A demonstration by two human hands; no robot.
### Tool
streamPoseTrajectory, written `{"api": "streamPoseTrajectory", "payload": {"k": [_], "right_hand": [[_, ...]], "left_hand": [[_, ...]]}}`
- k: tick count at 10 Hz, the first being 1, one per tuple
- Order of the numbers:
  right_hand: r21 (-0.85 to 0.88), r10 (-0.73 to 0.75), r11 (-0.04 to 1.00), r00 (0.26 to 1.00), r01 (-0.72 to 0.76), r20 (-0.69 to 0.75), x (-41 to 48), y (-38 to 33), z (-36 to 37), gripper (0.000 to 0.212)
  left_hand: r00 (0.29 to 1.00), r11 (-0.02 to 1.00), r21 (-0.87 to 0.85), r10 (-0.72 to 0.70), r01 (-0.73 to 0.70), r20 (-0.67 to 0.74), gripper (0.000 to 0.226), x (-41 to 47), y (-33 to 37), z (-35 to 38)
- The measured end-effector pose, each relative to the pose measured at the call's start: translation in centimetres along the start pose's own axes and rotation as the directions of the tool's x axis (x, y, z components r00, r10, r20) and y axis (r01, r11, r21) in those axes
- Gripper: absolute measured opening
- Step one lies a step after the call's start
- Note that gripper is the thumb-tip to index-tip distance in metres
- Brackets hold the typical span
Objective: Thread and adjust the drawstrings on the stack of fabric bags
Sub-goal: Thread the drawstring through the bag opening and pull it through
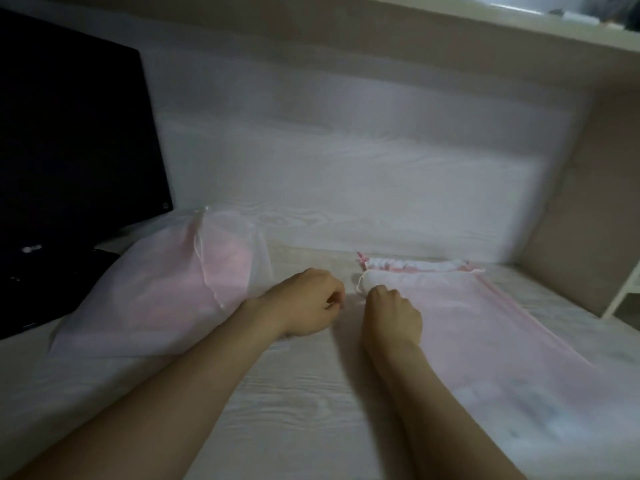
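Note:
A flat stack of pale pink fabric bags (485, 327) lies on the desk at the right, their gathered white tops (415, 268) at the far end. My right hand (393, 317) rests at the top left corner of the upper bag, fingers curled on its gathered white edge. My left hand (306, 303) sits just left of it on the desk, fingers curled; a thin drawstring may be pinched in it, but blur hides it. A bulging clear plastic sack (166, 292) of more pink bags lies at the left.
A dark monitor (69, 150) stands at the far left behind the plastic sack. The light wood-grain desk (304, 403) is bounded by a back panel and a beige side wall (588, 202) at the right.

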State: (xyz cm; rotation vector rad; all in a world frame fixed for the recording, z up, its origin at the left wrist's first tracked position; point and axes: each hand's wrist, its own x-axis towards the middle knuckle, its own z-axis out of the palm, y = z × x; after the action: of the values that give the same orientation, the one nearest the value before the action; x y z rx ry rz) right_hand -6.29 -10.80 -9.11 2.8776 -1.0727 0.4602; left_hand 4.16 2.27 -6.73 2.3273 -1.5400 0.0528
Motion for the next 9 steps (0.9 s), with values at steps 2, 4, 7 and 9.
{"api": "streamPoseTrajectory", "payload": {"k": [2,4,7,9], "right_hand": [[-0.025,-0.03,0.999,0.999,0.029,-0.018,-0.2,-0.5,-0.6,0.023],[-0.025,-0.088,0.996,0.936,0.084,-0.34,0.1,-1.2,-0.9,0.035],[0.119,-0.219,0.888,0.637,0.444,-0.739,1.3,-3.8,-3.1,0.049],[0.18,-0.308,0.677,0.496,0.714,-0.812,1.3,-4.3,-3.6,0.032]], "left_hand": [[0.998,0.998,-0.034,-0.045,0.044,-0.041,0.012,0.9,-1.2,2.3],[0.909,0.962,-0.236,-0.22,0.141,-0.353,0.021,0.6,-4.0,3.6],[0.798,0.834,-0.55,-0.364,0.049,-0.481,0.079,0.1,-5.8,1.5],[0.639,0.832,-0.554,-0.432,0.01,-0.637,0.107,-0.6,-3.9,0.1]]}}
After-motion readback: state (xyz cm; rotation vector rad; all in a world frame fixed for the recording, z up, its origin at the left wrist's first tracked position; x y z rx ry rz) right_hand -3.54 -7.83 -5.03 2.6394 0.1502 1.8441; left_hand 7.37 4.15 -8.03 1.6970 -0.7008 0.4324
